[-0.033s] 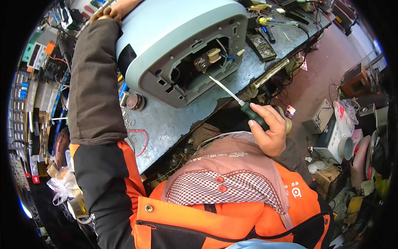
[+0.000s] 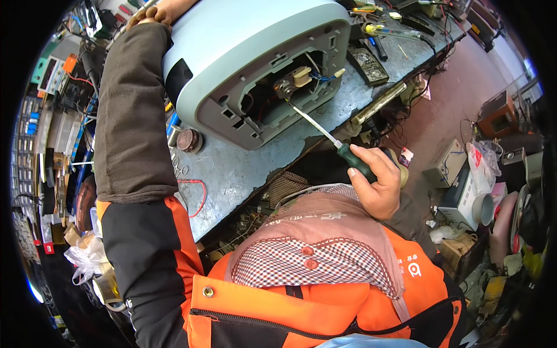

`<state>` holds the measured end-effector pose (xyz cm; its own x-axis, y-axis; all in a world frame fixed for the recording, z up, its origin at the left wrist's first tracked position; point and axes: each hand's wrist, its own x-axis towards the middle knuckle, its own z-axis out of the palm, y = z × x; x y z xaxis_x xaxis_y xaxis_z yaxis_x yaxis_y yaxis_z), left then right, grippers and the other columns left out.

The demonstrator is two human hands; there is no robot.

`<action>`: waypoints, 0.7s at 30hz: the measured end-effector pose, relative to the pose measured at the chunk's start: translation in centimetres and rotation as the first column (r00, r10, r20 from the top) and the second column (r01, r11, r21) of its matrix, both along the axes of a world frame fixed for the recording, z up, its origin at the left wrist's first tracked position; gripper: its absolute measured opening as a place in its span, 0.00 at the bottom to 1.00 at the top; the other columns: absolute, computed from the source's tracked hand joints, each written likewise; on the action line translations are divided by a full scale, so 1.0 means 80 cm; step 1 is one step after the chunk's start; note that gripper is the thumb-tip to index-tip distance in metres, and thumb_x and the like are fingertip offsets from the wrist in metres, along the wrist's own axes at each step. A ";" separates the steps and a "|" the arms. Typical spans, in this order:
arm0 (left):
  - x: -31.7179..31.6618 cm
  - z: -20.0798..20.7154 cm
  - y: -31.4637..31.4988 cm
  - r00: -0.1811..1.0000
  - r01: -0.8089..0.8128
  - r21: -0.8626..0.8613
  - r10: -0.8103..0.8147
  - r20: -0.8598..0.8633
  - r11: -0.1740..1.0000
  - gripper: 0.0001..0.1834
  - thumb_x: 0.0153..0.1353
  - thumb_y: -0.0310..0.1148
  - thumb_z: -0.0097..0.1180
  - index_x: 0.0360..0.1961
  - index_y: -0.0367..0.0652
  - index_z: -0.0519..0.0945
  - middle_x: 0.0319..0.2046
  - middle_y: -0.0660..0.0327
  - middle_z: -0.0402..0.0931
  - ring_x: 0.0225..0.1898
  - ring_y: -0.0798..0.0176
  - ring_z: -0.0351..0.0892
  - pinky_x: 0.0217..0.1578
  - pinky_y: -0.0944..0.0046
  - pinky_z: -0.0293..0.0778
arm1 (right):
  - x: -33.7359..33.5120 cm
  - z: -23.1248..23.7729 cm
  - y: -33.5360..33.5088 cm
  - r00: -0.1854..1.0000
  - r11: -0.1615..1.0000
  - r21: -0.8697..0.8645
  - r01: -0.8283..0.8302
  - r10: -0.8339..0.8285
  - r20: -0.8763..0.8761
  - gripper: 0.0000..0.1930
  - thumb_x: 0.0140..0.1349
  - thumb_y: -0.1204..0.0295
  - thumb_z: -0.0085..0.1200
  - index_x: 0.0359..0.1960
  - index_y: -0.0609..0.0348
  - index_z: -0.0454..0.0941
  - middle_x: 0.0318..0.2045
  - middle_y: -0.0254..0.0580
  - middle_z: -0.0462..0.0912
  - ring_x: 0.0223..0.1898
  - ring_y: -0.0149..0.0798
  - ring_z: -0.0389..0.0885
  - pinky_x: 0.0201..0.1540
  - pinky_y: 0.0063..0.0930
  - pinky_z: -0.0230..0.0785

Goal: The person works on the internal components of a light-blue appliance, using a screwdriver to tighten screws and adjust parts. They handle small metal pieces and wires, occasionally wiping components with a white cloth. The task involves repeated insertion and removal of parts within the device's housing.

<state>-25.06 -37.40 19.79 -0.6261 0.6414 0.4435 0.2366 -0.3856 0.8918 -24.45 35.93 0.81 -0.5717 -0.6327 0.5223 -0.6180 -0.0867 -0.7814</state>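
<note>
A cluttered workshop surrounds me: a worn metal-topped bench (image 2: 223, 174) slants across the upper middle of the frame, and a reddish floor (image 2: 432, 110) shows at the upper right. On the bench, at the top centre, sits the pale blue-grey housing (image 2: 249, 29), its open underside turned towards me, so that the recess faces my tool.

My right hand (image 2: 380, 182), right of centre, is closed round the handle of a green-handled screwdriver (image 2: 355, 159), thumb and forefinger along it. I hold it at a slant, the shaft pointing up and left so its tip reaches into the recess, where it appears to touch a small metal part (image 2: 284, 89) beside a cream connector (image 2: 301, 76). My left hand (image 2: 177, 7) is at the top edge, by the housing's upper left side, perhaps bracing it; too much is cut off for me to tell how far its fingers are closed or what they grip.

Below the housing's left corner stands a round tin (image 2: 189, 140) with a dark reddish top, whether lid or contents I cannot say. At the upper right lies a dark rectangular tray (image 2: 368, 65) with speckled matter inside. A clear plastic bag (image 2: 484, 165) slumps at the right, its contents unclear, and a rack of small drawers (image 2: 26, 139) lines the far left.
</note>
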 end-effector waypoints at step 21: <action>0.017 0.010 -0.012 0.967 -0.005 -0.095 0.029 0.253 0.995 0.20 0.75 0.52 0.57 0.58 0.54 0.84 0.59 0.60 0.72 0.62 0.53 0.72 0.66 0.47 0.66 | 0.001 -0.005 -0.014 0.996 0.994 0.074 0.087 -0.086 -0.017 0.23 0.64 0.84 0.64 0.63 0.69 0.83 0.44 0.52 0.86 0.41 0.45 0.86 0.46 0.31 0.78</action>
<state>-23.66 -38.38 20.58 -0.7217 0.6603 0.2077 0.0042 -0.2958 0.9552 -24.35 34.82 0.43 -0.6189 -0.6187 0.4839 -0.6313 0.0252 -0.7751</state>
